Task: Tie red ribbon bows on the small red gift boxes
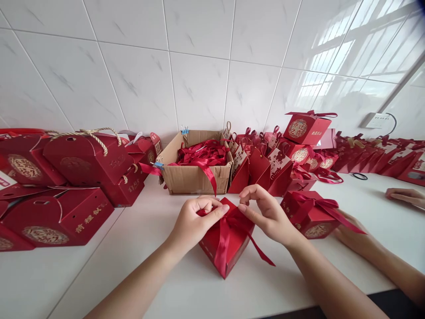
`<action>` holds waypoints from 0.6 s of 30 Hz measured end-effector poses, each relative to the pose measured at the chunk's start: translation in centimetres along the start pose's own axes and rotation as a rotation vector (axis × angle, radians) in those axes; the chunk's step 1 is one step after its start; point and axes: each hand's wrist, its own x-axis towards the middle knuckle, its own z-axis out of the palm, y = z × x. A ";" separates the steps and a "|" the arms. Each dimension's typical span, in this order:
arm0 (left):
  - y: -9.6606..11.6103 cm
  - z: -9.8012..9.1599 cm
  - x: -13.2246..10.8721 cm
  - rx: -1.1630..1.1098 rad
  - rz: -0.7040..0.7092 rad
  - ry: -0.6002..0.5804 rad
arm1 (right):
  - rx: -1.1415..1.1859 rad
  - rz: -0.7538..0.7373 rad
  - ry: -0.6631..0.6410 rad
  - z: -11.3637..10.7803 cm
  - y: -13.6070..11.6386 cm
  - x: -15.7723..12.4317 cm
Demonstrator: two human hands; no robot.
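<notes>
A red gift box point(234, 246) stands on the white table in front of me, one corner pointing at me. A shiny red ribbon point(223, 248) is gathered on its top, with one tail hanging down the near corner and another trailing off to the right. At the top left of the box, my left hand point(198, 218) is closed on the ribbon, thumb pressed over curled fingers. My right hand point(267, 215) pinches the ribbon on the other side between thumb and index finger. The fingertips partly hide the ribbon's middle.
Behind the box sits an open cardboard carton point(195, 179) of loose red ribbons point(204, 153). Stacked red boxes point(63, 217) fill the left; more line the wall. At right, another person's hand point(350, 228) is beside a bow-tied box point(310, 217); another hand point(407, 196) lies farther right.
</notes>
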 end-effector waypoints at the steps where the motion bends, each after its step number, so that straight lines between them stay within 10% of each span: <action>1: 0.0 0.2 -0.1 -0.005 -0.004 0.005 | 0.026 0.016 0.026 0.1 0.0 0.1; 18: -0.2 0.2 -0.1 0.064 0.000 -0.060 | 0.039 0.050 0.247 1.3 0.3 0.4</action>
